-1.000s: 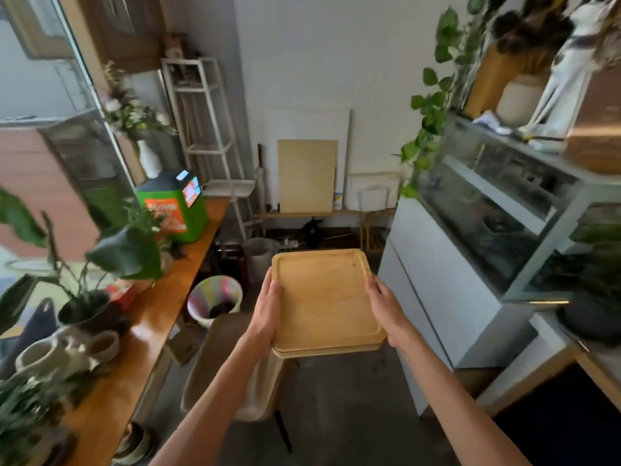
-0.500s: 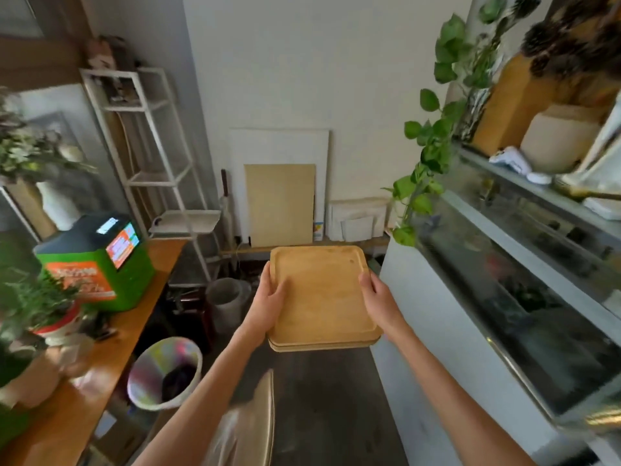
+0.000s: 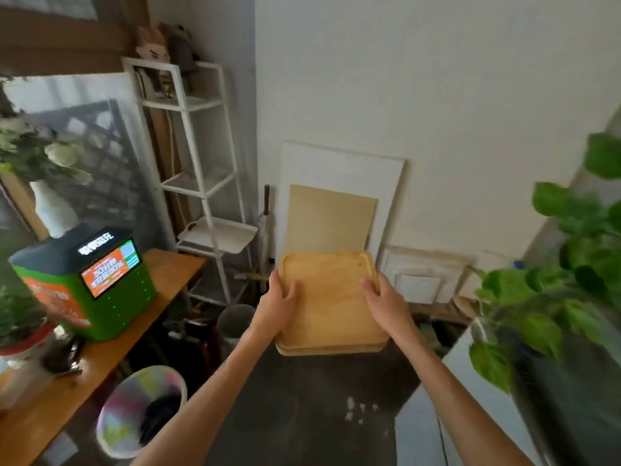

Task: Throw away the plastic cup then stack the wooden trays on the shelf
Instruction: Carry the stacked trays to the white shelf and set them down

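I carry a stack of light wooden trays point(image 3: 331, 304) level in front of me, above the dark floor. My left hand point(image 3: 277, 306) grips the stack's left edge, thumb on top. My right hand point(image 3: 386, 304) grips the right edge the same way. A white metal ladder shelf point(image 3: 201, 183) stands ahead to the left against the wall, with a white tray point(image 3: 218, 234) on a lower level. A bin with a colourful liner point(image 3: 141, 410) sits on the floor at lower left. No plastic cup is in view.
A wooden counter point(image 3: 111, 354) along the left holds a green machine with a screen point(image 3: 87, 280) and potted plants. Boards point(image 3: 339, 210) lean on the far wall. A white cabinet point(image 3: 433, 425) and a leafy vine point(image 3: 551, 304) crowd the right. A grey bucket point(image 3: 233, 319) stands below the shelf.
I have walked forward with the trays; the shelf and wall boards are closer and larger. The chair and the glass display case have dropped out of view. Both hands keep their grip.
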`<move>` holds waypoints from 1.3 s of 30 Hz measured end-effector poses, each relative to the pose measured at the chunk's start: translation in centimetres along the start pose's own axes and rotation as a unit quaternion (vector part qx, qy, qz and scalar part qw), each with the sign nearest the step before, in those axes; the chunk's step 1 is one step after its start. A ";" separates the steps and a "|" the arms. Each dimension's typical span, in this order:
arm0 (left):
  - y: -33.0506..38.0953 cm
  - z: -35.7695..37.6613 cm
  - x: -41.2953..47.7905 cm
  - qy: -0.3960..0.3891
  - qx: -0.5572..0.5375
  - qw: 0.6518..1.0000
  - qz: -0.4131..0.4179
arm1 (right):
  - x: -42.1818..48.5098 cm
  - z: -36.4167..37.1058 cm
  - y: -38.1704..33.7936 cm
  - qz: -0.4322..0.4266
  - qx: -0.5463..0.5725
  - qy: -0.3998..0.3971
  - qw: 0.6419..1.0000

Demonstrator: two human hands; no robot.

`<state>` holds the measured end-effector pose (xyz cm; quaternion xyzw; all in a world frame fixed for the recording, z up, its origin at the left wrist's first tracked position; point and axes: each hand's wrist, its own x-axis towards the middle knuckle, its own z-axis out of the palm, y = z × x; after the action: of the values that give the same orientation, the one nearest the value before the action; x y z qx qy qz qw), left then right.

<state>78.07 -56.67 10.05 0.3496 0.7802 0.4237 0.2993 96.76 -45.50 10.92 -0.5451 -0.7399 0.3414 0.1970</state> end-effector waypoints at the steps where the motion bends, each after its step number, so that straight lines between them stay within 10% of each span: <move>1: 0.6 -0.2 1.5 0.015 0.006 1.000 -0.008 | 2.4 0.1 -0.6 -0.015 -0.001 -0.014 1.000; 27: 3.9 -6.6 52.4 0.153 -0.096 0.968 -0.177 | 61.9 16.2 -17.0 -0.110 0.053 -0.297 0.947; 39: 0.8 -13.4 66.8 0.264 -0.281 0.895 -0.222 | 78.5 27.7 -28.4 -0.214 -0.064 -0.413 0.883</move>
<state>29.58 -8.98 5.51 -0.0563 0.7362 0.6247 0.2541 33.60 15.44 5.94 -0.1949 -0.8729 0.4375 -0.0933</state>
